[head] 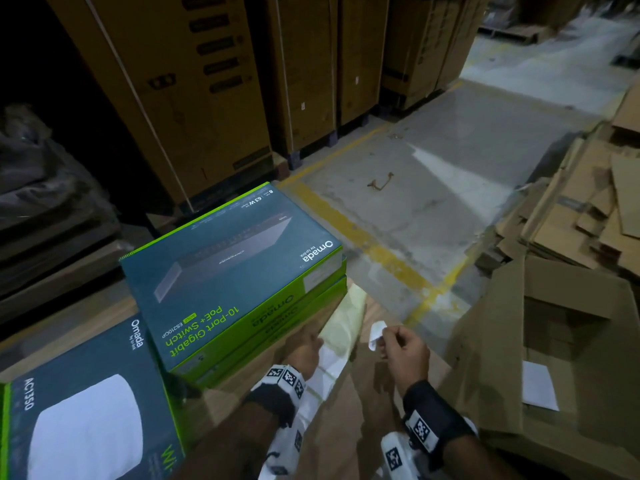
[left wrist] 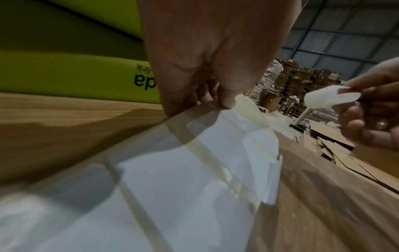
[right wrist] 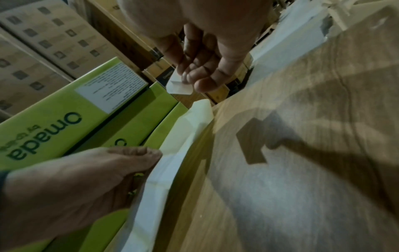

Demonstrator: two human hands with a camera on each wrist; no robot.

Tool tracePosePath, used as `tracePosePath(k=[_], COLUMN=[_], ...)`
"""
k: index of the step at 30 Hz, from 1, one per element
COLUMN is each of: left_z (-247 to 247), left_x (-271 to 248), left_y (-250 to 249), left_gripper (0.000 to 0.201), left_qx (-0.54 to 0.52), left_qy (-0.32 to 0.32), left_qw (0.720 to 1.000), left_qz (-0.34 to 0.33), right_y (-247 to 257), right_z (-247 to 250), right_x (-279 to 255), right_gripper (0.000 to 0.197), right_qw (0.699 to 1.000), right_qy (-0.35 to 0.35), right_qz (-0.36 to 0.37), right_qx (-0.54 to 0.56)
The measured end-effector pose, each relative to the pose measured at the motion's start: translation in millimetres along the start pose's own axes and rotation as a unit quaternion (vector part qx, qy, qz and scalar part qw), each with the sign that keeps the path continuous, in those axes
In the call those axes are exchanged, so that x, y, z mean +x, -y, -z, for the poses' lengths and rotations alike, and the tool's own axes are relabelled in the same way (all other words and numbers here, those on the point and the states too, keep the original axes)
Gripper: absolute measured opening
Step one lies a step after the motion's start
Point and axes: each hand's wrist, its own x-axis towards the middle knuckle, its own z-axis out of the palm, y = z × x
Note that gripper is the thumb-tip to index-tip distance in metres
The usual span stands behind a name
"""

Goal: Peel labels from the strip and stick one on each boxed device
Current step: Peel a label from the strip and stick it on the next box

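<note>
My left hand (head: 304, 348) pinches the label strip (head: 341, 336), a pale backing with white labels, beside the stack of green and teal switch boxes (head: 228, 271). In the left wrist view the thumb (left wrist: 226, 100) presses the label strip (left wrist: 194, 170) near its far end. My right hand (head: 403, 353) holds a small white peeled label (head: 375, 336) between thumb and fingers, apart from the strip. The right wrist view shows that peeled label (right wrist: 179, 87) at the fingertips (right wrist: 202, 85), above the green box sides (right wrist: 64, 119). A second boxed device (head: 79, 410) lies at lower left.
The boxes rest on a large brown carton top (head: 367, 403). Tall cardboard cartons (head: 194, 98) stand behind. Flattened cardboard (head: 571, 254) is piled at the right, with a white paper (head: 538, 386) on it. Grey floor with yellow lines (head: 398, 258) lies beyond.
</note>
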Motion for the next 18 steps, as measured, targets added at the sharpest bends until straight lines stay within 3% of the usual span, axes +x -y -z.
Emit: tracePosePath(k=[2,4,8,12,15,18], left_z=[-0.1,2.7,8.9,5.2,3.2,7.7], left_x=[2.3,-0.3,-13.6,-39.8,-61.4,-82.9], left_y=[-0.9,-3.7,-7.1,3.3,20.7,42.1], left_gripper=[0.029,0.013,0.038,0.056,0.054,0.039], left_qx=[0.061,0.053,0.003,-0.11,-0.17,-0.199], left_qy=[-0.023,-0.051,-0.068,-0.124,-0.175,-0.232], left_qw=[0.997,0.997,0.996,0.971,0.954,0.939], left_qz=[-0.031,-0.019,-0.052,-0.171,-0.174,-0.154], right_y=[1.9,1.9,7.6,20.6,32.4,44.5], right_z=[-3.4,-7.3,-15.2,-27.1,-40.3,-56.0], right_x=[-5.1,-9.7,-23.4,-41.2,-59.7,-83.9], right_gripper=[0.025,0.027,0.025,0.019,0.025,0.034], right_qw=[1.0,0.999,0.994,0.984,0.975,0.959], right_qy=[0.019,0.034,0.069,0.107,0.149,0.205], right_qz=[0.016,0.028,0.081,0.141,0.162,0.197], right_qx=[0.007,0.002,-0.01,-0.01,0.001,0.002])
